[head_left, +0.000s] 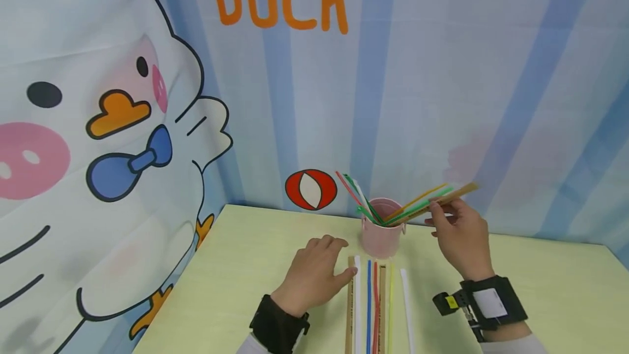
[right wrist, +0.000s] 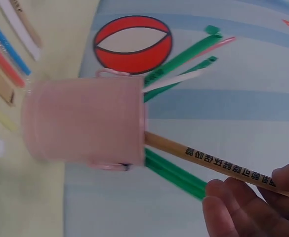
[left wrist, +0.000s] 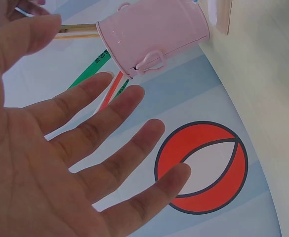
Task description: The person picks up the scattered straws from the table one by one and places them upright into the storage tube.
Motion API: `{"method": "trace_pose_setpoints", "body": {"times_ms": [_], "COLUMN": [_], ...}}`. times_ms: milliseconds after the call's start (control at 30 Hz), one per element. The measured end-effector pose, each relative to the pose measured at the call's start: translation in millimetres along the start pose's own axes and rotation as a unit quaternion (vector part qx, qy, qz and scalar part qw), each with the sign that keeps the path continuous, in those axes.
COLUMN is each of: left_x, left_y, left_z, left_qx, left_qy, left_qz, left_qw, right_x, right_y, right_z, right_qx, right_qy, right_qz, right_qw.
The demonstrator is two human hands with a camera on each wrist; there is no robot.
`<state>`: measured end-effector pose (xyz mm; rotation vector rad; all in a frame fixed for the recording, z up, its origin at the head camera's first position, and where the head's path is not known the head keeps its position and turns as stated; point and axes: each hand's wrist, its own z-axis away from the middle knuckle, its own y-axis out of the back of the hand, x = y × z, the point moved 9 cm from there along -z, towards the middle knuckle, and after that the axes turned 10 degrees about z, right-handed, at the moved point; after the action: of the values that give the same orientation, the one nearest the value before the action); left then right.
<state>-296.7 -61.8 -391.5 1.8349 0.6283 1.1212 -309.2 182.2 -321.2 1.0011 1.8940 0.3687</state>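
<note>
My right hand (head_left: 464, 239) pinches a brown straw (right wrist: 208, 160) with printed lettering between thumb and fingers. That straw leans right, its lower end inside a small pink bucket (head_left: 380, 242). Green straws (right wrist: 176, 175), a white straw (right wrist: 181, 79) and a red one (head_left: 348, 187) also stick out of the bucket, along with a yellow-orange straw (head_left: 417, 200). My left hand (head_left: 316, 275) holds nothing, palm down with fingers spread, left of the bucket. Its thumb reaches over the upper ends of a brown straw (head_left: 350, 310) and a white one; contact cannot be told.
Below the bucket, a row of straws lies on the pale yellow table (head_left: 221, 288), including a blue straw (head_left: 369, 299), a red straw (head_left: 375, 310) and a white straw (head_left: 407, 310) set apart at right. A printed duck backdrop (head_left: 319, 97) stands right behind the table.
</note>
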Motion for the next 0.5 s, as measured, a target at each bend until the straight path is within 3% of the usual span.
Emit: {"method": "trace_pose_setpoints", "body": {"times_ms": [267,500], "left_x": [-0.6,-0.9], "left_y": [0.7,3.1], "left_z": [0.2,0.5], "left_qx": [-0.004,0.0], "left_qy": [0.006,0.005], "left_qz": [0.001,-0.006], "left_qw": [1.0,1.0], "right_x": [18,27], "right_y": [-38.1,-56.3], "right_z": [-1,0], "right_qx": [-0.053,-0.09], "right_qy": [-0.02,-0.025], "right_qz": [0.044,0.071], "right_qw": [0.997,0.993]}}
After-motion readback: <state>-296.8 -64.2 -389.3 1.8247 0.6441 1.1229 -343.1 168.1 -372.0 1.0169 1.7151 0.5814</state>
